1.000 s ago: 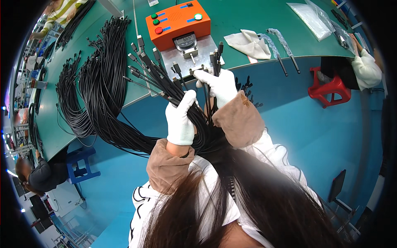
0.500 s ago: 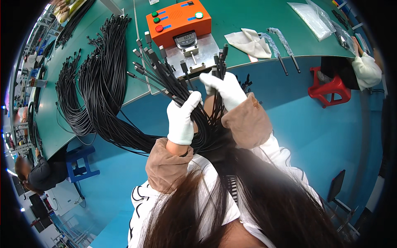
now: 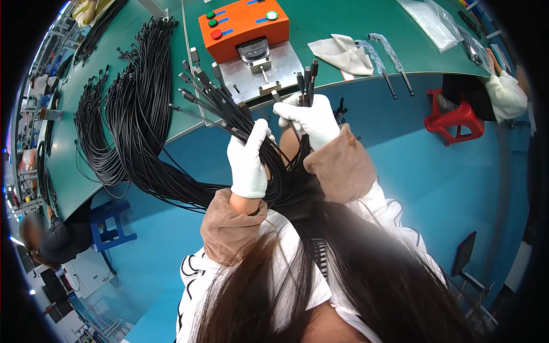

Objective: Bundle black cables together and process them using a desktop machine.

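My left hand (image 3: 247,163), in a white glove, is closed around a thick bundle of black cables (image 3: 226,106). The cable plugs fan out up and left above that fist. My right hand (image 3: 314,123), also gloved, holds a smaller bunch of cables (image 3: 309,83) upright, plugs up. Between its thumb and fingers stands a single cable plug (image 3: 276,96), tilted left. Cable lengths loop down between the hands toward my lap. Just beyond the hands is an orange test box (image 3: 243,28) with a digital gauge (image 3: 253,50) on a metal plate (image 3: 286,67).
Large heaps of black cables (image 3: 140,97) hang over the green table (image 3: 320,23) on the left. A white cloth (image 3: 341,55) and two plastic-wrapped rods (image 3: 394,63) lie right. A red stool (image 3: 454,120) and blue stool (image 3: 111,226) stand on the floor; other people sit at both sides.
A single cable plug has shifted from beside the left bundle to my right hand, whose fingers now close on it. The gauge display reads differently. The whole view has shifted slightly.
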A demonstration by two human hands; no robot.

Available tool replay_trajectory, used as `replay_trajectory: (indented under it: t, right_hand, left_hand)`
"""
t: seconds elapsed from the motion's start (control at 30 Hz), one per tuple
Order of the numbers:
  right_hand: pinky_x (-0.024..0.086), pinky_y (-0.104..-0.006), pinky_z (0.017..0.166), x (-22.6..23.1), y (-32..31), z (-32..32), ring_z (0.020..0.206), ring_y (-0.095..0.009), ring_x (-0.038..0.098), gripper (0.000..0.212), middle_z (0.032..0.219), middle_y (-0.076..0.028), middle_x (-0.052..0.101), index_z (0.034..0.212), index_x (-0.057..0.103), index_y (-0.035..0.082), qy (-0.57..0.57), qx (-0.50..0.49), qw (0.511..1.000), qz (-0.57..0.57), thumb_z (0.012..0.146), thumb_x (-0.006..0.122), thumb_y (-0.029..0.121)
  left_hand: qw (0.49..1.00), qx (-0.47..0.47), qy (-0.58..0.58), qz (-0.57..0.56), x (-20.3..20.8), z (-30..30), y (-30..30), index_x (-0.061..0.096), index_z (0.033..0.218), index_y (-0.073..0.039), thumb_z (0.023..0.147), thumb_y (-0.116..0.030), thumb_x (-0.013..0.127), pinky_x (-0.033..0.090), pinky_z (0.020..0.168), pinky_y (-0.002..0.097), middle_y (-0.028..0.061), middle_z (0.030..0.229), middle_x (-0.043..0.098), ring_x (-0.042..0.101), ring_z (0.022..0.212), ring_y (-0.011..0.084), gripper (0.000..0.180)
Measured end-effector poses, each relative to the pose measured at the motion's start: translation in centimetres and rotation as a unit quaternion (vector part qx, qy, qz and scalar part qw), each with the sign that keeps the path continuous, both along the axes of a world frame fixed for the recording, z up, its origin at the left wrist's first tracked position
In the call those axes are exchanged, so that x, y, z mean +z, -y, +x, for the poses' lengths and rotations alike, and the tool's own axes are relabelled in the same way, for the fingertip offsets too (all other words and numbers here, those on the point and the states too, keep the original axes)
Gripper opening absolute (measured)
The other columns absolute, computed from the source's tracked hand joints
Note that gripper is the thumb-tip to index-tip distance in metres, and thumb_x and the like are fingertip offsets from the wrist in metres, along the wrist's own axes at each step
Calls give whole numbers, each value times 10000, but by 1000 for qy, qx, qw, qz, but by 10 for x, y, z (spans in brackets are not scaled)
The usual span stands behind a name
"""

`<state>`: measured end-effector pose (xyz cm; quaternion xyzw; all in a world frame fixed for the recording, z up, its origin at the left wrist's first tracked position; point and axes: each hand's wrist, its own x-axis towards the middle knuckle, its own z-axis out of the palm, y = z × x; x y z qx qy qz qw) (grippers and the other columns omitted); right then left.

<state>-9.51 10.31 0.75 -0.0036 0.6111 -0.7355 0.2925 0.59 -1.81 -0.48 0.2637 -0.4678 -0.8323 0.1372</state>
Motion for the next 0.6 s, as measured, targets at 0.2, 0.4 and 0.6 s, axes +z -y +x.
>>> replay_trajectory:
  t: [0.2,0.4,0.6]
  right_hand:
    - [316,-174,438,5,6,-4,475,-10,441,159,669,-28,655,815,689,32,4,-2,1000,11,789,743,180]
    - [323,-189,420,1,15,-6,461,-24,449,164,653,-40,653,812,679,24,15,-8,1000,-4,789,746,172]
    - [324,-197,401,-3,17,-9,446,-36,460,159,641,-62,655,800,666,21,25,-6,1000,-14,788,750,155]
  left_hand:
    - [1000,13,-2,5,3,-2,-1,574,971,-32,906,-163,652,474,655,228,37,805,600,586,719,114,165]
    - [998,45,-1,34,10,-4,-3,565,968,-31,907,-185,651,469,655,232,30,785,584,575,703,113,187]
    - [999,37,18,-13,4,0,4,583,914,-36,902,-185,658,463,660,236,30,768,584,561,696,108,167]
